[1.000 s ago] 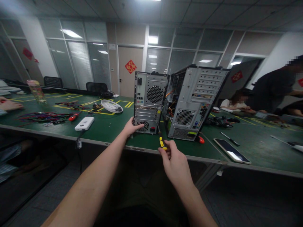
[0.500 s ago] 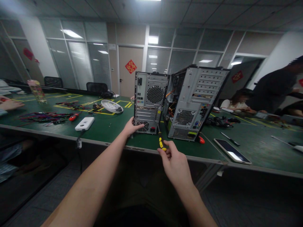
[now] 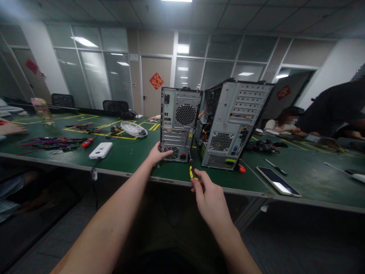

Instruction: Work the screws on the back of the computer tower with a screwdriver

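The desk (image 3: pixel 228 179) is carrying a wide computer case (image 3: pixel 225 121) and, just left, a narrow case (image 3: pixel 178 125). The left hand (image 3: pixel 156 154) is touching its lower left, grip impossible to tell; the right hand (image 3: pixel 211 189) is grasping a screwdriver (image 3: pixel 191 168) at its lower right edge.

Head camera, single: head-worn, behind near edge of desk (image 3: pixel 319 182), facing forward and down; door (image 3: pixel 157 102) well beyond.
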`<move>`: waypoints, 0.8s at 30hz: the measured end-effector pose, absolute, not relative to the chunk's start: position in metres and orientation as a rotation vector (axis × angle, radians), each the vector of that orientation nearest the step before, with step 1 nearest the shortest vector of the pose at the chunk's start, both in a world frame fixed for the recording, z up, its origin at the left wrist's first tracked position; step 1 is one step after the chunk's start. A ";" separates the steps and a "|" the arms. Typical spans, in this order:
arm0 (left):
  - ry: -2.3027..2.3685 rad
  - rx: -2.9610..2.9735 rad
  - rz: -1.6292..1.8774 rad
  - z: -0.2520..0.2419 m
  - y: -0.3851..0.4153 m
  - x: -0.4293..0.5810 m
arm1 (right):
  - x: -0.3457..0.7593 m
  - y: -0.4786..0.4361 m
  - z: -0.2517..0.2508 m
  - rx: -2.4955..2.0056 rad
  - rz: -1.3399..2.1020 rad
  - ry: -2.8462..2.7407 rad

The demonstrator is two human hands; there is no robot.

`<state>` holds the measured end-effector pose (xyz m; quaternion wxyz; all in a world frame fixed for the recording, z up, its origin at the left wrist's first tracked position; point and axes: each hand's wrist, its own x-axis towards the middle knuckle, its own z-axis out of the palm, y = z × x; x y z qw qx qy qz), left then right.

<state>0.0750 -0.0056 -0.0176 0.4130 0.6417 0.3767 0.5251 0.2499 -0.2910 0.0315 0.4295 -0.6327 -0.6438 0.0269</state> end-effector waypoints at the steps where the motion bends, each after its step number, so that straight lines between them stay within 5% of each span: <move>1: 0.947 1.613 1.320 -0.017 -0.006 0.075 | 0.250 -0.291 0.031 -1.592 0.075 -1.598; 24: 0.939 1.629 1.314 -0.018 -0.004 0.073 | 0.252 -0.288 0.027 -1.528 -0.103 -1.660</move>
